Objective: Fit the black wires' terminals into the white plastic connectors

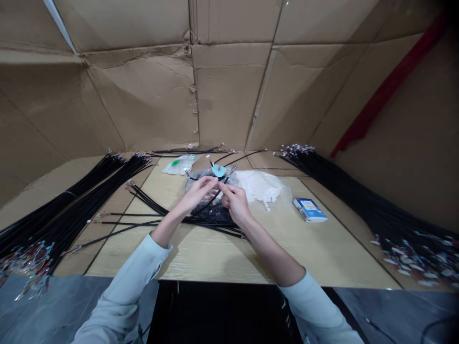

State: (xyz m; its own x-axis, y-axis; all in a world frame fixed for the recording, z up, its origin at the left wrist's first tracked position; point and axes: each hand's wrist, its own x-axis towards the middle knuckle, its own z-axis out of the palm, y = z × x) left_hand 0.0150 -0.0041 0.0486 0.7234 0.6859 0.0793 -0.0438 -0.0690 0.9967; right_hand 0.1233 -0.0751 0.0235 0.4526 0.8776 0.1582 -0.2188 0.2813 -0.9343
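Over the middle of the table, my two hands meet fingertip to fingertip. My right hand (234,203) is closed in a pinch on a black cable (210,204), close to the end where thin wires fan out. The fingers of my left hand (201,190) are bent and pressed together beside that end; what they pinch is too small to make out. Just beyond the fingertips is a light-blue round piece (218,170). Beneath both hands lie a dark plastic bag (215,211) and several loose black cables (152,203).
Thick bundles of black cables lie at the left (77,191) and right (344,196). A small clear bag with a green label (179,165) lies at the back. Right of my hands are a bag of white connectors (263,186) and a blue-and-white box (310,210). Cardboard walls (229,95) rise behind.
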